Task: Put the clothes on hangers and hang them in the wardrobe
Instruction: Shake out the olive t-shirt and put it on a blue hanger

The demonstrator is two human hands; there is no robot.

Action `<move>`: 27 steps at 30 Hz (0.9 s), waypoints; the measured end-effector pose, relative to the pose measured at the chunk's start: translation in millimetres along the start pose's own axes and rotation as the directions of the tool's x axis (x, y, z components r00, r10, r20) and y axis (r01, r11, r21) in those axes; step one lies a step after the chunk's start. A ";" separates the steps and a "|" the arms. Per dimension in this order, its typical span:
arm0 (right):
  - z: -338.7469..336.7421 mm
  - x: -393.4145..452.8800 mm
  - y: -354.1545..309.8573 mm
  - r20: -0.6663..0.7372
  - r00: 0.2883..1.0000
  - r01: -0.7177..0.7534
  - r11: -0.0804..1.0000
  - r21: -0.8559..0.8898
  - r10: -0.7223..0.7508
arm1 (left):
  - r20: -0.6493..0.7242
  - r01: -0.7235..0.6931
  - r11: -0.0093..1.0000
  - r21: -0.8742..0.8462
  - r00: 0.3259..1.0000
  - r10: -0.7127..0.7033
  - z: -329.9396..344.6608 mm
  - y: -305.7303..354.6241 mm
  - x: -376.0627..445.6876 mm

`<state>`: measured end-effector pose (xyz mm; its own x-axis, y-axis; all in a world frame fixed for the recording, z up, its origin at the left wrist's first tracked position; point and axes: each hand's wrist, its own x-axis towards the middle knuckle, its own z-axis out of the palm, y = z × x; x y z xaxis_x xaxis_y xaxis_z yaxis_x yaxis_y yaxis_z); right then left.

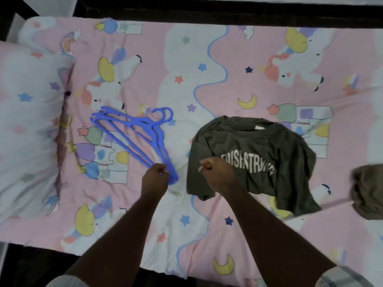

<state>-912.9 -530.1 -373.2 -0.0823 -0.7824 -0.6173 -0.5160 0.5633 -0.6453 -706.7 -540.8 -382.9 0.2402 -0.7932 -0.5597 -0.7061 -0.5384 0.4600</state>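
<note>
left hand at the hanger ends, shirt waiting to its right

nearest the camera, two bare forearms reach out over the bed sheet. the left hand has its fingers curled down at the near end of the blue hangers, seemingly pinching the tip of one arm of the stack; whether it truly has hold is hard to tell. the right hand is balled into a fist over the near left part of the dark green t-shirt, and i cannot tell if it pinches cloth or only rests there.

the hangers lie in a loose stack, long axis running diagonally from the left hand away and to the left, hooks at the far side pointing away from the shirt. the shirt lies spread just to the right of them, collar at the far edge, printed letters up. so the left hand is the nearer one for lifting a hanger, and the hanger would likely need swinging right toward the collar.

a brown garment sits at the right edge, a pillow far left.
</note>
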 end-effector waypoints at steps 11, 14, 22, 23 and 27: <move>114.8 40.5 -56.2 0.097 0.995 0.031 0.975 -0.219 -0.010 | 0.194 0.257 0.884 -0.392 0.962 -0.194 -37.6 -49.0 44.8; 127.1 46.3 -59.5 0.056 0.998 0.012 0.974 -0.227 0.001 | 0.242 0.315 0.784 -0.534 0.946 -0.215 -38.7 -49.0 46.9; 101.9 35.2 -56.2 0.039 0.989 -0.150 0.975 0.166 0.146 | 0.272 0.304 0.770 -0.562 0.946 -0.175 -49.1 -37.3 37.8; 94.0 30.6 -51.9 0.029 0.987 -0.161 0.963 0.216 0.158 | 0.249 0.274 0.791 -0.546 0.955 -0.159 -49.8 -31.2 37.1; 52.4 9.9 -31.4 -0.101 0.976 -0.141 0.914 0.381 0.193 | 0.179 0.146 0.817 -0.558 0.982 -0.053 -49.4 8.0 30.7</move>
<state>-852.8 -541.6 -382.6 -0.2661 -0.6820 -0.6813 -0.1354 0.7262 -0.6740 -672.0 -583.5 -362.4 0.1546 -0.6997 -0.6975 -0.1701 -0.7143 0.6788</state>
